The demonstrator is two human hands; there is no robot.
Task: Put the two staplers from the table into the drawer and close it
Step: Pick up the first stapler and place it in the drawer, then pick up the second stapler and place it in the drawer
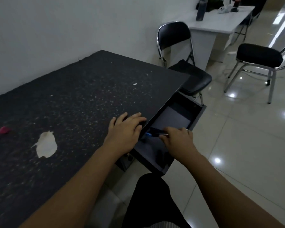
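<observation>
The drawer [197, 117] under the black table's right edge stands pulled out, its pale floor showing. My right hand [178, 139] reaches into its near part, shut on a dark stapler [155, 131] with a blue end, low inside the drawer. My left hand [127, 130] lies flat on the table [82, 96] at its right edge, fingers spread, holding nothing. At the table's far left edge lies a pink-red stapler [4, 130] beside some dark objects.
A worn pale patch [47, 144] marks the tabletop. A black folding chair [184, 63] stands just beyond the drawer. Another black chair [258, 63] and a white desk [220, 18] stand farther right on the glossy tiled floor. My dark-clothed leg [151, 203] is below the drawer.
</observation>
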